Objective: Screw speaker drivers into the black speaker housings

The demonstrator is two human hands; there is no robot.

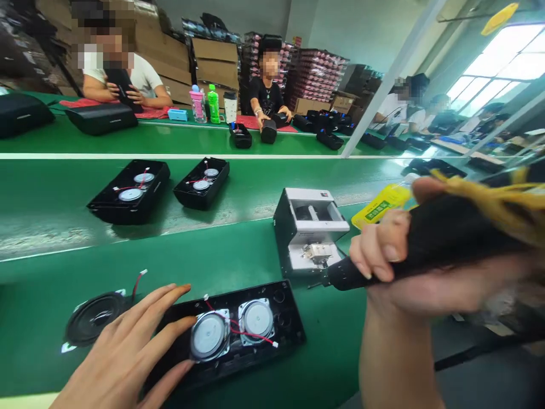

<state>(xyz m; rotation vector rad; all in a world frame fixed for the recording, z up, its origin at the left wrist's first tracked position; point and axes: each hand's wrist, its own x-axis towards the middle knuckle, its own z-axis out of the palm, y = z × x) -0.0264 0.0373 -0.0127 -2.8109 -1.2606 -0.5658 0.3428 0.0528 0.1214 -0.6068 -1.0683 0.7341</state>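
Note:
My left hand [142, 335] lies over the left end of a black speaker housing [259, 360], its fingers apart. The fingertips reach the edge of a round metal-backed speaker driver [208, 336] seated in that housing. Beside it sits a second driver [258, 322], with red wires and white plugs running across both. A loose black speaker cone [97, 318] rests on the table left of the housing, partly behind my hand. My right hand [395, 255] grips a black electric screwdriver [353, 272], its bit pointing left towards the screw feeder machine [315, 227].
Behind the screw feeder lies a yellow packet [381, 205]. Two more housings with drivers [131, 190] [202, 183] stand on the green conveyor [247, 170]. Across it, people handle black speakers near bottles [213, 105]. A white post [387, 85] rises at the right.

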